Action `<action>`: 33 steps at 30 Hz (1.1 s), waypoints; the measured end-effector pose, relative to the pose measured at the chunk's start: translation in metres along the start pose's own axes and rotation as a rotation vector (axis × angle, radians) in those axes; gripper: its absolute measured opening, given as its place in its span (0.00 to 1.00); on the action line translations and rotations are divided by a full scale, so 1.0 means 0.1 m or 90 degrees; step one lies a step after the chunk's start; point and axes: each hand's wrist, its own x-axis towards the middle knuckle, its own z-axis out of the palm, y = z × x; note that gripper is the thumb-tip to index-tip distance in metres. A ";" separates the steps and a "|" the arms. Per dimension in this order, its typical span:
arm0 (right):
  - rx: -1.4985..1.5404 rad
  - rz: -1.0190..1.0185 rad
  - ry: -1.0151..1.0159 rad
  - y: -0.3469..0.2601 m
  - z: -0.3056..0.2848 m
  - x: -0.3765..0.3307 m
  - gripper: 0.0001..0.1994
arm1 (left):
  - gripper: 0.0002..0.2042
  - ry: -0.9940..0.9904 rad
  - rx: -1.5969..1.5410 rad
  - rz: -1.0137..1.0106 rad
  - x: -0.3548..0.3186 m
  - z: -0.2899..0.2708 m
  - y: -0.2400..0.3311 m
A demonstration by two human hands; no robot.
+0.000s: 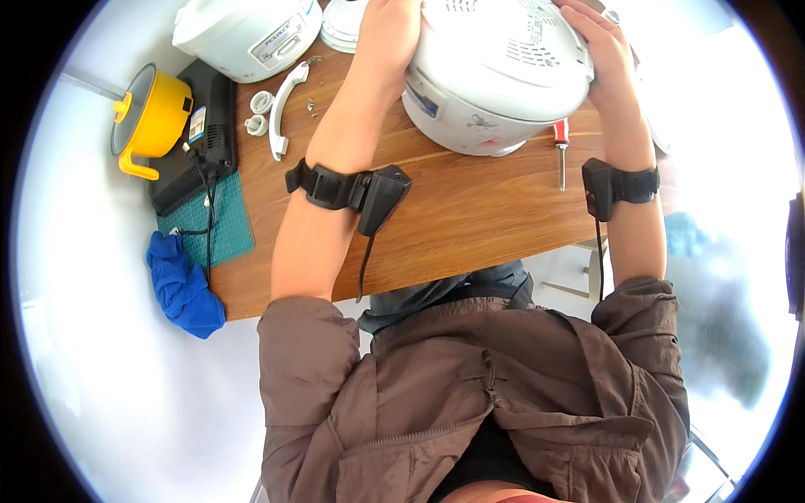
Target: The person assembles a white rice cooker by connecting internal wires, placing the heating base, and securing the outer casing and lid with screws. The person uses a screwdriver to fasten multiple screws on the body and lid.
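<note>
A white rice cooker point(495, 84) with a flower print sits tilted at the table's far side, its slotted, vented face turned up. My left hand point(392, 38) presses against its left side, its fingertips cut off or hidden behind the body. Around the right edge lies my right hand point(602, 49), fingers curled over the rim. Just below that hand, a red-handled screwdriver point(562, 147) rests on the wood. To the left of my left forearm are a loose white curved handle point(285, 113), two small white round parts point(258, 113) and several tiny screws point(311, 106).
Another white appliance point(247, 38) stands at the far left, beside a white round lid-like part point(342, 23). A yellow pot point(159, 113) sits on a black box point(214, 126). A green cutting mat point(231, 222), cable and blue cloth point(180, 285) occupy the wooden table's point(436, 222) left edge.
</note>
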 end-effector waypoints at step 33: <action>0.154 0.047 -0.090 0.16 -0.07 0.10 0.19 | 0.32 0.069 0.054 0.090 -0.01 0.11 -0.02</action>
